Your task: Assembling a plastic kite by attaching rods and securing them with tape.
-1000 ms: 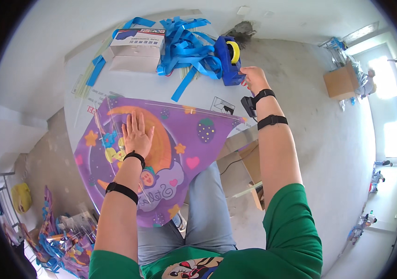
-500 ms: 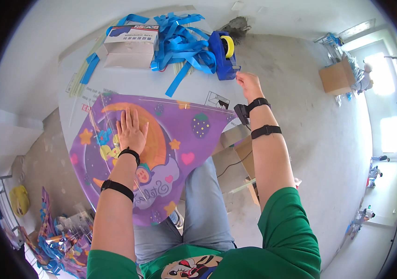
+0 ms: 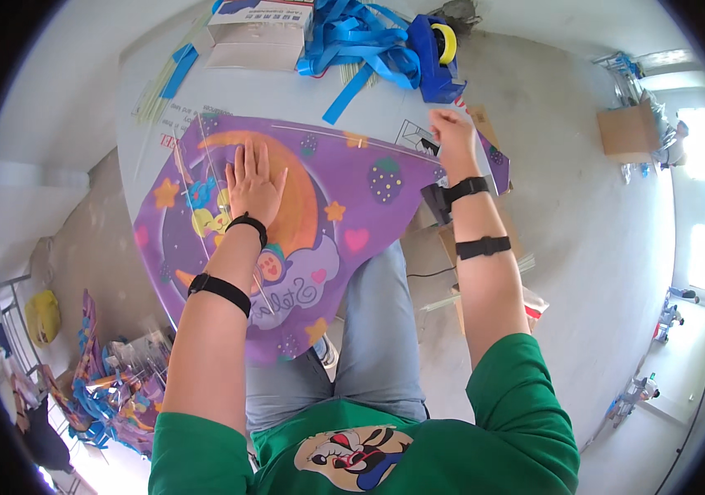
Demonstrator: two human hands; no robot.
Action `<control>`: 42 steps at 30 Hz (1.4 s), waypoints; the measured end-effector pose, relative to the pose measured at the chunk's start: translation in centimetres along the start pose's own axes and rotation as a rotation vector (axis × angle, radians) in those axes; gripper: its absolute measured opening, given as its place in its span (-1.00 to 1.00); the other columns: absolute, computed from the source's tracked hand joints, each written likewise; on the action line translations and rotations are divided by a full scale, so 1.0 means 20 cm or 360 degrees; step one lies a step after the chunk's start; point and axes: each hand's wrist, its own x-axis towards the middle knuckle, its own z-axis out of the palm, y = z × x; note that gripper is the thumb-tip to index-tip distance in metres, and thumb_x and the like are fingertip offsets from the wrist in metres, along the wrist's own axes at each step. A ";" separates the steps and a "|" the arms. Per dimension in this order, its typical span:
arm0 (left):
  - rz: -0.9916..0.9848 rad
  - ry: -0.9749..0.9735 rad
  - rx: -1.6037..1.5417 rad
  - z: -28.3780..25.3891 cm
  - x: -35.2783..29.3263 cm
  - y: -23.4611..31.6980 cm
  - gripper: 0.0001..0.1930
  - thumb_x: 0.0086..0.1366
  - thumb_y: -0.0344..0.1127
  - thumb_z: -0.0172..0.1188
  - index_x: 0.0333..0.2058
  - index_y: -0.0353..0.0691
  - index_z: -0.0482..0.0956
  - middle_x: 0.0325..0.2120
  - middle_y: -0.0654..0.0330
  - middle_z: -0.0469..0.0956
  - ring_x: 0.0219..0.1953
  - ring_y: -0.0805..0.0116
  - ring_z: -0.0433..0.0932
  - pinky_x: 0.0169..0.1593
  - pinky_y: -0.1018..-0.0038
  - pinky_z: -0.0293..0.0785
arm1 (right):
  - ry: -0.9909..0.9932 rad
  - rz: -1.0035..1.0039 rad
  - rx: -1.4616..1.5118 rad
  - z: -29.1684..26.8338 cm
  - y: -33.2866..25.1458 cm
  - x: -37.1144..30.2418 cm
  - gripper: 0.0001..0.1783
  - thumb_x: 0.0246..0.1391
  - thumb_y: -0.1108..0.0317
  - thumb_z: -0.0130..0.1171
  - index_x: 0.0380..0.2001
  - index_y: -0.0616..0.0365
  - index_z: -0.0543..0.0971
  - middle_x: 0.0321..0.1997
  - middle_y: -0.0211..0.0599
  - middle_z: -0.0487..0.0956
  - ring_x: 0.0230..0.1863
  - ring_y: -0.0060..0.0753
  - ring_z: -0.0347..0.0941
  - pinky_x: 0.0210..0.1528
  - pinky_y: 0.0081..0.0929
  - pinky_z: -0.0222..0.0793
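A purple printed sheet, shaped like a kite sail with a moon, stars and strawberries on it, lies over the near part of the table and hangs toward my lap. My left hand rests flat on it, fingers stretched, over the orange moon. Thin rods run along its left side. Above the sheet's right corner is my right hand, its fingers curled and pinched; whatever they hold is too small to make out. Just beyond that hand stands a blue tape dispenser with a yellow-cored roll.
Tangled blue ribbon and an open white box sit at the table's far side. Pale thin sticks lie at the far left. A heap of colourful printed material is on the lower left. A brown carton stands far right.
My right hand has drawn back from the tape dispenser's front end toward the sheet's right corner. My left hand stays flat on the sheet. The whole view has shifted slightly.
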 end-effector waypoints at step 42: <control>-0.0030 -0.0050 -0.0016 -0.01 0.00 0.02 -0.34 0.33 0.10 -0.27 0.30 -0.05 -0.13 0.32 0.17 -0.15 0.35 0.20 -0.18 0.34 0.24 -0.24 | -0.0093 -0.0045 -0.0574 0.37 0.18 -0.35 -0.74 -0.14 0.52 0.25 -0.40 0.25 0.36 -0.55 -0.26 0.52 -0.59 -0.46 0.50 -0.54 -0.54 0.36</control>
